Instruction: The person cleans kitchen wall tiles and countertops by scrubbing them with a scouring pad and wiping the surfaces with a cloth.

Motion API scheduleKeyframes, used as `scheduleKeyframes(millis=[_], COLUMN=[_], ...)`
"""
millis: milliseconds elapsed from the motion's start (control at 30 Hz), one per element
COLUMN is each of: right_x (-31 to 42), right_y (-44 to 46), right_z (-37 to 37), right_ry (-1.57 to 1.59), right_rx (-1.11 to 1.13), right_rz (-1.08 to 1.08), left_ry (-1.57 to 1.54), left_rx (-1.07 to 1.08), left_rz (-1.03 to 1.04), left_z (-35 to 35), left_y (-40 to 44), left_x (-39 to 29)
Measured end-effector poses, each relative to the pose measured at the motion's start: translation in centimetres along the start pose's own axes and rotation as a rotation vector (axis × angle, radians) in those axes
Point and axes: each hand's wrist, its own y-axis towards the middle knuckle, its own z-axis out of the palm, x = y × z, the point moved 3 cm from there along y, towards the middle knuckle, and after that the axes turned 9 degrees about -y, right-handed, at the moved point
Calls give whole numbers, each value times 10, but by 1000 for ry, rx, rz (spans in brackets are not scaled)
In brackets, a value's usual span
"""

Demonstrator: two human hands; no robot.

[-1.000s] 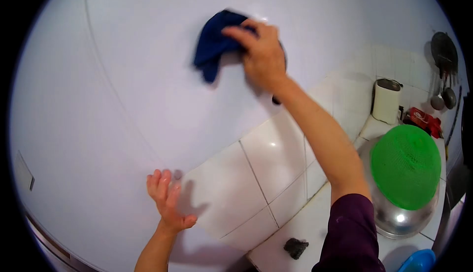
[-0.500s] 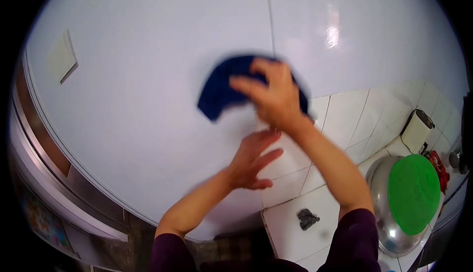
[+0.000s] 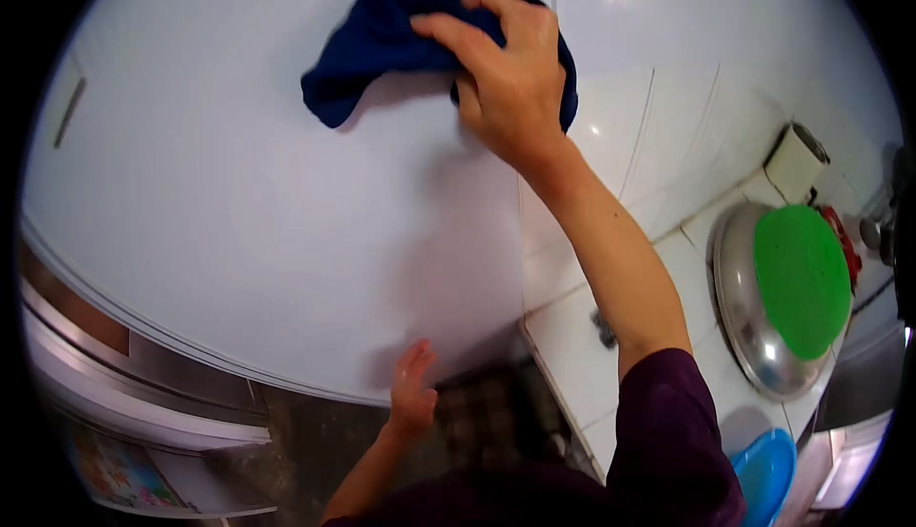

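A dark blue cloth (image 3: 367, 45) lies pressed against the smooth white wall (image 3: 239, 222), spread in an arc near the top of the view. My right hand (image 3: 515, 74) holds it against the surface with bent fingers, and part of the cloth shows beyond the knuckles. Lower down, near the wall's bottom edge, is my left hand (image 3: 414, 393), smaller in view and holding nothing, its fingers pointing up and somewhat apart.
On the tiled counter (image 3: 572, 346) at right sit a metal bowl (image 3: 739, 289) with a green strainer (image 3: 801, 279) and a white container (image 3: 796, 163). A dark scrubber (image 3: 603, 329) is partly behind my right forearm. A blue basin (image 3: 766, 475) is at lower right.
My right hand and the cloth have moved up in the view. My left hand has dropped from beside the right one to the wall's lower edge. The view has shifted too.
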Motion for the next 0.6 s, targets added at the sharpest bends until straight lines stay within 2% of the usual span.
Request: scheduleKeyframes(millis=[67,167,267,367,400,467,500,600], right_x=[3,1,3,12,14,12,12,14], right_y=[-57,-179,-294,-369,-376,-389,-375,-298], right_z=[-10,-32,-67,-92,-94,-95,-90,-62], right_ry=[4,2,-57,-138,-149,-157,-117,-18], right_rx=[169,283,413,441,433,263,216,78], right_rz=[93,180,405,753,765,1055,1090,911], left_ry=[-47,-22,52,55,26,4,-7,-37], left_rx=[-7,-12,31,78,78,90,95,149], left_rz=[-25,-84,-171,-268,-306,-338,-342,-377], left_z=[-11,-26,-34,-34,-32,-30,-27,-20], left_y=[-15,-36,-65,-90,-94,-102,-106,-110], left_x=[12,22,29,32,31,31,35,36])
